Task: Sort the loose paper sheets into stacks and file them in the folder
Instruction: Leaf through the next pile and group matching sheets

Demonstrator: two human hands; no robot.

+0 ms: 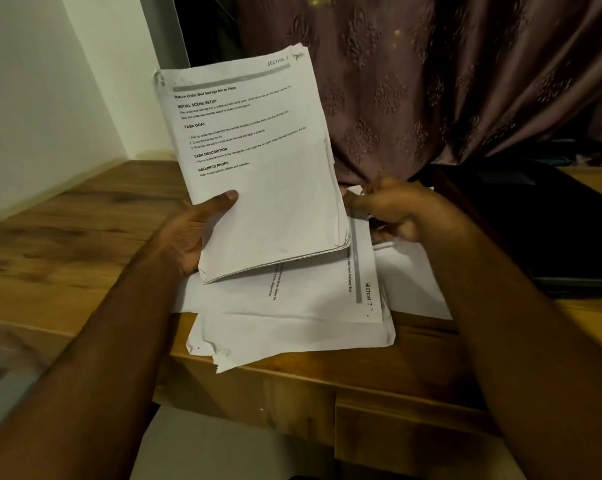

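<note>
So the left hand (195,230) is holding a thick stack of sheets (258,174) up by its bottom-left corner, thumb on top, while the right hand (399,209) at 3 o'clock pinches a sheet's edge off the loose pile (292,306) on the desk (67,220). Paper like that looks floppy and slidey, so I'd say grip near an edge and keep it squared. There's a dark folder (552,237), I think, further out at 3 o'clock.

Left hand (202,230) up at about 10 o'clock — thumb flat across the front, fingers hidden behind, forearm running down toward 7. Right hand (396,211) at 2 o'clock — fingers curled, grasp unclear, forearm stretching off toward 5.
</note>
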